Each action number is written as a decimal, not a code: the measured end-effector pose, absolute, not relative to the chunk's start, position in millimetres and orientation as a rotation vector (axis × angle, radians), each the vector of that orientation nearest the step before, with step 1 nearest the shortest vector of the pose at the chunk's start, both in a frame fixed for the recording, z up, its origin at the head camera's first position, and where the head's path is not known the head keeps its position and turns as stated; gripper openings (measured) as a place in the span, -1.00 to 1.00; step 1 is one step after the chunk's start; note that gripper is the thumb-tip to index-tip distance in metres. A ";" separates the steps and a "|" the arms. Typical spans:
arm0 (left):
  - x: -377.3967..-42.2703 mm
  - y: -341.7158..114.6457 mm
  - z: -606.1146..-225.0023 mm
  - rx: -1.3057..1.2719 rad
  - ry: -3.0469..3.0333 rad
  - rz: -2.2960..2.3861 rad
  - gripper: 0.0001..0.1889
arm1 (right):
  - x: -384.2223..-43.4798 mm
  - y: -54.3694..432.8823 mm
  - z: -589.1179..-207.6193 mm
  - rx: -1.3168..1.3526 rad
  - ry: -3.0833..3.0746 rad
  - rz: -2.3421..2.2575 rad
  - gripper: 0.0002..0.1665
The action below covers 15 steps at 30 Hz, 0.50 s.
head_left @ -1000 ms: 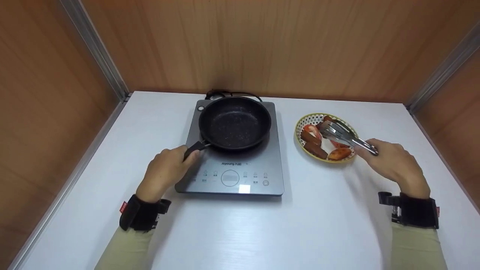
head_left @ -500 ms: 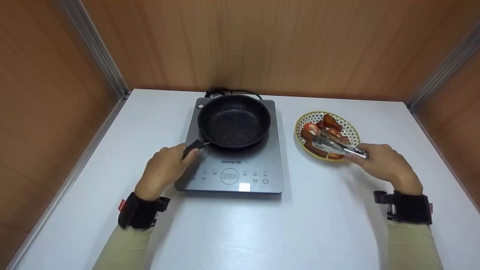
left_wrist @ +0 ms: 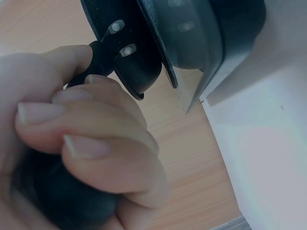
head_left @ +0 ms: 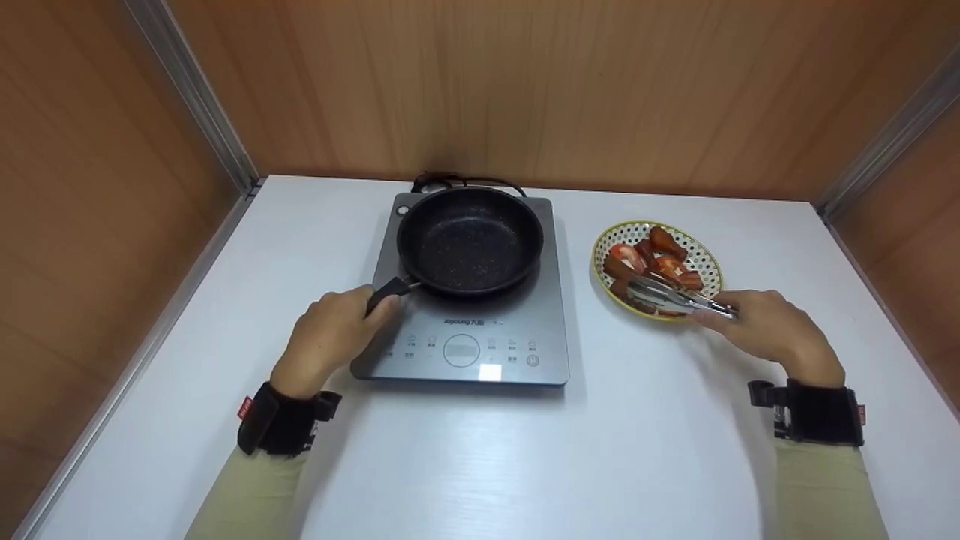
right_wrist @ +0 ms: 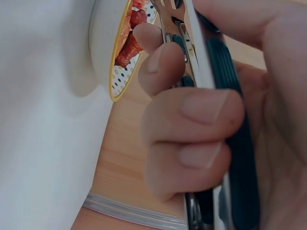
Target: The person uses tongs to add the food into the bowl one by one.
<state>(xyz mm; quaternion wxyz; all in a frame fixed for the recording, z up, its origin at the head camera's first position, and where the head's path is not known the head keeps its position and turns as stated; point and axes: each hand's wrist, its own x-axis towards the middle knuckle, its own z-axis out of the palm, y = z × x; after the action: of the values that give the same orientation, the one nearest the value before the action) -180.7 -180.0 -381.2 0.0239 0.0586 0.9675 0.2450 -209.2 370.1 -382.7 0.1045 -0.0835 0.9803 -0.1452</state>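
Note:
My left hand (head_left: 330,337) grips the black handle (head_left: 388,292) of a frying pan (head_left: 470,244), its fingers curled round it in the left wrist view. The pan sits bare inside on the induction cooker (head_left: 469,364). In my right hand (head_left: 772,330) is a pair of metal tongs (head_left: 686,298), fingers wrapped about the dark-green grips (right_wrist: 235,143). The tongs' heads reach into a dotted, yellow-rimmed plate (head_left: 701,259) at its near side. Brown meat pieces (head_left: 666,241) and red tomato slices (head_left: 628,256) lie there. Whether the tongs pinch a piece I cannot tell.
A white table (head_left: 480,457) carries everything. Wooden panels (head_left: 525,90) enclose its back and both sides. A black cable (head_left: 480,180) runs behind the cooker. The plate stands to the right of the cooker, with a strip of tabletop between them.
The right hand has shifted a little left, bringing the tongs from the plate's far side down to its near side. The left hand and pan have stayed in place.

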 end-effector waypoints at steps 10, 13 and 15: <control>-180.3 -180.1 -380.0 0.193 3.019 0.750 -0.58 | -211.6 369.9 -384.2 -0.254 2.903 -0.385 -0.03; -180.2 -180.0 -380.1 0.193 3.020 0.742 -0.58 | -211.6 370.7 -385.5 -0.245 2.887 -0.395 -0.01; -180.1 -180.2 -380.3 0.190 3.018 0.738 -0.58 | -211.5 370.7 -386.2 -0.236 2.872 -0.403 -0.01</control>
<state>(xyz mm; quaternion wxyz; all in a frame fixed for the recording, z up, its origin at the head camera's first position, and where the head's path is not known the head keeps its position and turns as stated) -180.1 -180.2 -380.3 0.0142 0.0610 0.9695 0.2370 -211.5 370.7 -386.2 0.1156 -0.0805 0.9804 -0.1377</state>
